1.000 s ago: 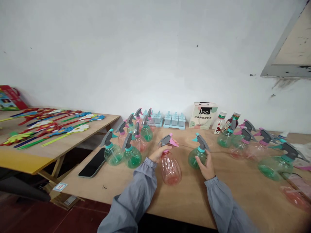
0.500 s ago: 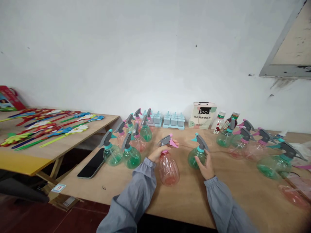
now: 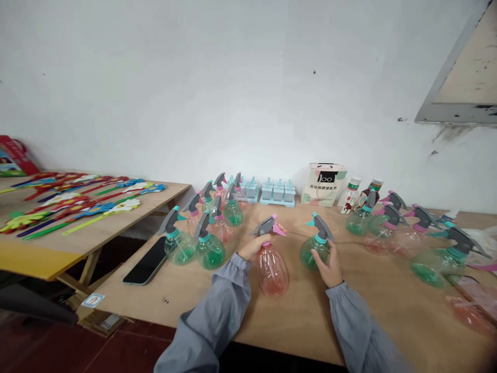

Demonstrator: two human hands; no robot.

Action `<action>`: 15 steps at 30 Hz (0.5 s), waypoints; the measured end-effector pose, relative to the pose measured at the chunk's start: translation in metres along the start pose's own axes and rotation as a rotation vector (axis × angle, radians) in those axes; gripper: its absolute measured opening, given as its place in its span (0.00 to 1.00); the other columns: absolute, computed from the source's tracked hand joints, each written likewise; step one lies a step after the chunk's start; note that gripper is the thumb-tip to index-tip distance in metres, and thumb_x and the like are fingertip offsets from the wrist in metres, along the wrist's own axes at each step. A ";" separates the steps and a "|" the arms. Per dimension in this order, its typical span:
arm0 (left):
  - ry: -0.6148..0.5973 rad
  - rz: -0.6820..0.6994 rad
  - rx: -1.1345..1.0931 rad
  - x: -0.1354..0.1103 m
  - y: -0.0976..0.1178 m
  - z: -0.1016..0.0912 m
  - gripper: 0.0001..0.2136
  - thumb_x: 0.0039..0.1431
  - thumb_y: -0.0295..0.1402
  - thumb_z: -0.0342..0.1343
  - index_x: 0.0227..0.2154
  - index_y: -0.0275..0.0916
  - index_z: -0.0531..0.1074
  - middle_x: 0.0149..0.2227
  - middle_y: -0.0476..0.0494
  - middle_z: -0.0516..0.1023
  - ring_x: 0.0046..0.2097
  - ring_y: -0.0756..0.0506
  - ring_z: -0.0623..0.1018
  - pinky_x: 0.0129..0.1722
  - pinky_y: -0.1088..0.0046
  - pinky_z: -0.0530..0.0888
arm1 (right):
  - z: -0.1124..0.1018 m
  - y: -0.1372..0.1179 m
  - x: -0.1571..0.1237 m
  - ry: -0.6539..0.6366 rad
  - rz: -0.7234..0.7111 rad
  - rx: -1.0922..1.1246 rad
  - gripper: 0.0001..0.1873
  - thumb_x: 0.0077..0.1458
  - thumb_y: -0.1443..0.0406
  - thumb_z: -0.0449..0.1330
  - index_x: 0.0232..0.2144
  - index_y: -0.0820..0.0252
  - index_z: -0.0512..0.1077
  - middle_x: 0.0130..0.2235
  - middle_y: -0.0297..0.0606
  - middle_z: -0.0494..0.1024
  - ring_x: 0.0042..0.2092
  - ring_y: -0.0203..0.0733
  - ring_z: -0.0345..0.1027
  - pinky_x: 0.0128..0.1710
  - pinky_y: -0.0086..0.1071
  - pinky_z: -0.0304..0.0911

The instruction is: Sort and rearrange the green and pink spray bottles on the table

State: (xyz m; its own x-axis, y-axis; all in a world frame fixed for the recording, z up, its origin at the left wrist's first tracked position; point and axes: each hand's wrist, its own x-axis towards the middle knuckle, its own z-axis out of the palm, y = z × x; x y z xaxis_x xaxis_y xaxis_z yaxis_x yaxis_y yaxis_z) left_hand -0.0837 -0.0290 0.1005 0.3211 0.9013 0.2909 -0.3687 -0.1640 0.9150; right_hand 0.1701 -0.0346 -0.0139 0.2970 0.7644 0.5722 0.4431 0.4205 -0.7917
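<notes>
My left hand [image 3: 253, 247] is wrapped round the neck of a pink spray bottle [image 3: 273, 272] with a grey and pink trigger head. That bottle leans slightly, and whether its base touches the table cannot be told. To its right, my right hand [image 3: 331, 265] grips the side of a green spray bottle [image 3: 310, 252], which stands upright on the wooden table [image 3: 289, 329]. Its grey head has a turquoise nozzle pointing left. Several green and pink spray bottles [image 3: 210, 250] stand in a group left of my left hand. More spray bottles [image 3: 419, 241] stand on the right.
A black phone [image 3: 145, 261] lies near the table's left edge. Along the wall are light-blue popsicle moulds [image 3: 277, 192], a printed paper bag [image 3: 324, 185] and two labelled bottles [image 3: 350, 194]. Colourful hand-shaped clappers [image 3: 83, 207] cover the neighbouring table at left.
The lower part of the pink spray bottle in my left hand has swung slightly to the right. My right hand and the green spray bottle look unmoved.
</notes>
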 end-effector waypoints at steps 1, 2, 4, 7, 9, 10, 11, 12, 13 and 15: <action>0.008 -0.014 -0.003 -0.001 0.001 0.000 0.16 0.42 0.34 0.61 0.37 0.39 0.78 0.32 0.43 0.81 0.33 0.46 0.79 0.34 0.70 0.73 | 0.000 0.000 0.000 0.001 -0.004 -0.003 0.34 0.52 0.49 0.63 0.55 0.59 0.63 0.53 0.50 0.72 0.53 0.52 0.69 0.55 0.52 0.64; 0.023 -0.041 -0.007 -0.001 0.001 0.001 0.15 0.41 0.35 0.61 0.36 0.38 0.79 0.31 0.44 0.80 0.29 0.48 0.77 0.31 0.72 0.72 | 0.000 0.000 0.000 0.001 -0.009 -0.005 0.34 0.52 0.49 0.63 0.55 0.59 0.63 0.52 0.50 0.73 0.53 0.52 0.69 0.55 0.52 0.64; 0.065 -0.100 0.003 -0.003 0.001 0.002 0.14 0.41 0.36 0.60 0.33 0.36 0.78 0.29 0.44 0.79 0.22 0.52 0.70 0.23 0.75 0.66 | 0.000 0.000 0.001 -0.002 -0.017 0.001 0.33 0.52 0.49 0.63 0.55 0.59 0.63 0.51 0.49 0.73 0.52 0.51 0.69 0.55 0.51 0.64; 0.131 -0.064 0.119 -0.004 0.001 0.001 0.12 0.43 0.36 0.58 0.31 0.35 0.78 0.26 0.47 0.77 0.20 0.55 0.62 0.19 0.77 0.60 | -0.001 -0.002 0.001 -0.010 -0.009 0.017 0.33 0.52 0.49 0.63 0.54 0.59 0.63 0.51 0.49 0.73 0.52 0.51 0.69 0.55 0.52 0.64; 0.154 0.044 0.266 -0.003 0.000 -0.001 0.15 0.43 0.33 0.57 0.37 0.37 0.78 0.27 0.49 0.77 0.22 0.55 0.64 0.23 0.78 0.64 | -0.001 -0.004 0.001 -0.011 0.008 0.017 0.33 0.51 0.48 0.63 0.54 0.59 0.63 0.52 0.50 0.72 0.52 0.52 0.69 0.55 0.53 0.64; 0.165 0.101 0.342 -0.002 -0.001 -0.003 0.18 0.43 0.31 0.57 0.41 0.38 0.77 0.29 0.49 0.77 0.24 0.54 0.66 0.25 0.78 0.67 | -0.001 -0.005 0.001 -0.011 0.013 0.014 0.33 0.51 0.48 0.63 0.54 0.59 0.63 0.52 0.50 0.72 0.52 0.53 0.69 0.55 0.53 0.64; 0.174 0.152 0.411 0.000 -0.003 -0.005 0.21 0.43 0.29 0.57 0.44 0.39 0.76 0.32 0.49 0.79 0.26 0.53 0.69 0.28 0.78 0.69 | -0.002 -0.006 0.001 -0.010 0.016 0.010 0.34 0.51 0.48 0.63 0.53 0.59 0.63 0.52 0.51 0.72 0.52 0.53 0.69 0.55 0.54 0.63; 0.187 0.197 0.472 0.001 -0.005 -0.008 0.22 0.44 0.28 0.57 0.47 0.39 0.75 0.35 0.48 0.79 0.29 0.53 0.71 0.31 0.77 0.70 | -0.002 -0.006 0.001 -0.010 0.016 0.008 0.34 0.51 0.48 0.63 0.53 0.60 0.63 0.53 0.51 0.72 0.52 0.54 0.69 0.55 0.54 0.63; 0.201 0.234 0.526 0.003 -0.007 -0.010 0.23 0.45 0.28 0.57 0.48 0.38 0.74 0.37 0.46 0.80 0.32 0.52 0.73 0.33 0.77 0.71 | -0.002 -0.007 0.001 -0.012 0.015 0.007 0.34 0.51 0.48 0.63 0.53 0.60 0.63 0.53 0.51 0.72 0.53 0.54 0.69 0.55 0.54 0.63; 0.244 0.284 0.617 0.006 -0.013 -0.017 0.21 0.48 0.28 0.56 0.48 0.36 0.74 0.38 0.44 0.80 0.35 0.50 0.76 0.36 0.76 0.73 | -0.002 -0.007 0.001 -0.016 0.013 0.008 0.34 0.51 0.48 0.63 0.54 0.60 0.63 0.53 0.51 0.72 0.53 0.54 0.68 0.56 0.55 0.62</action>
State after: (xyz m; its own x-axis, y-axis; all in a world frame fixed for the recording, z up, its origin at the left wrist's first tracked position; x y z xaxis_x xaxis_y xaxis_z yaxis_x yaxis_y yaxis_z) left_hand -0.0914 -0.0142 0.0854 0.0558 0.8425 0.5359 0.1736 -0.5367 0.8257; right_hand 0.1688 -0.0379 -0.0074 0.2893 0.7776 0.5583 0.4323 0.4142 -0.8010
